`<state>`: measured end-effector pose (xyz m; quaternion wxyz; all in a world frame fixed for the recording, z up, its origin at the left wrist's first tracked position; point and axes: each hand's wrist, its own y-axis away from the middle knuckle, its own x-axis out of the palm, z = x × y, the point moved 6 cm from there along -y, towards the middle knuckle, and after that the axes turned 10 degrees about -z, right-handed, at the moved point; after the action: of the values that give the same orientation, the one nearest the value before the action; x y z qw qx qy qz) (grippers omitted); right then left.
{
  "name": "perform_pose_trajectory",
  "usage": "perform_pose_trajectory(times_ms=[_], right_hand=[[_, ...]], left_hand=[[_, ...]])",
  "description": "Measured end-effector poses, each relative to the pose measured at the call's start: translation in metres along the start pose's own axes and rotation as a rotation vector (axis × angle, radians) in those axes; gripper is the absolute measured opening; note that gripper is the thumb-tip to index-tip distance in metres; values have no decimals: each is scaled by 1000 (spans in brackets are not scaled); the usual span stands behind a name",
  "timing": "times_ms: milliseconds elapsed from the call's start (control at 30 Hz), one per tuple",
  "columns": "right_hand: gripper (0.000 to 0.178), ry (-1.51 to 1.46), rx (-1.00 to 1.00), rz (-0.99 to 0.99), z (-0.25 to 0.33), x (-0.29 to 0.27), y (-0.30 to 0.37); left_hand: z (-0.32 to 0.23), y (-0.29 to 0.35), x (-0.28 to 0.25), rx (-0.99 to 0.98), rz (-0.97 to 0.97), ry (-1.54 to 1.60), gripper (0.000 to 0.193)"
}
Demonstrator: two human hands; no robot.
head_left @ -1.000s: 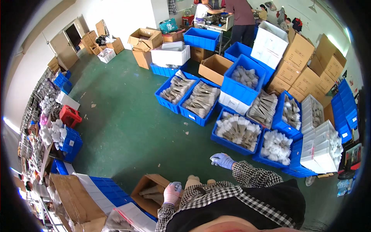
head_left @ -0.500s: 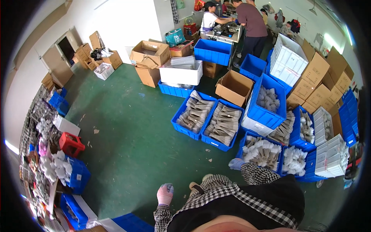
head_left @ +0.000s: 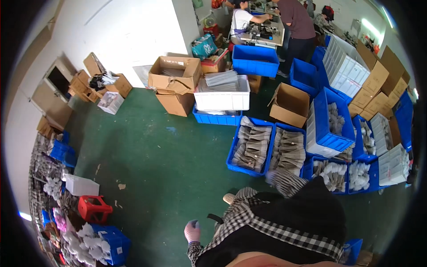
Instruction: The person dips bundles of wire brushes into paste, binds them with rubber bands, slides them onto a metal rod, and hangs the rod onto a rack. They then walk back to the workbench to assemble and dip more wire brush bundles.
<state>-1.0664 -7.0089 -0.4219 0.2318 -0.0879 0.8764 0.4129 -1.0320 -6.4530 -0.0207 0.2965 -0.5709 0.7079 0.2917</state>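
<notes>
My left hand (head_left: 192,231), in a pink-and-white striped glove, hangs low over the green floor. Its fingers are loosely bent and nothing shows in them. My right hand (head_left: 272,177) is smeared by motion, beside the near end of two blue crates. One blue crate (head_left: 230,161) holds rows of thin grey-white bundles (head_left: 251,144). The crate to its right holds similar bundles (head_left: 287,153), close to my right sleeve. Whether that hand touches the crate or holds anything, I cannot tell.
Stacked crates, including a tall blue one (head_left: 331,138), stand on the right. Ahead are an open carton (head_left: 289,106), a white crate (head_left: 222,99) and people at a worktable (head_left: 271,33). A red stool (head_left: 94,209) and loaded shelves line the left.
The view has turned slightly left, so the crates sit farther right in it. My right hand has moved from beside the nearer crate of white-tipped bundles to the near end of the paired crates.
</notes>
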Motion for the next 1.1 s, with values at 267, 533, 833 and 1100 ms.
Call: perform_pose_trajectory(times_ms=[267,533,833,1100], right_hand=[[30,-688,-918,-770,194,-583,218],[33,-620,-795,-623,386,-736,233],[35,-698,-391,-132,472,-690,128],[22,-395,-676,-110,670,-1049,18]], left_hand=[[284,-159,-106,-395,-88,-42,18],[406,-506,-282,-217,24,-89,17],[440,-926,-464,-185,-134,103,17],[593,-1094,-536,-360,-54,85,27]])
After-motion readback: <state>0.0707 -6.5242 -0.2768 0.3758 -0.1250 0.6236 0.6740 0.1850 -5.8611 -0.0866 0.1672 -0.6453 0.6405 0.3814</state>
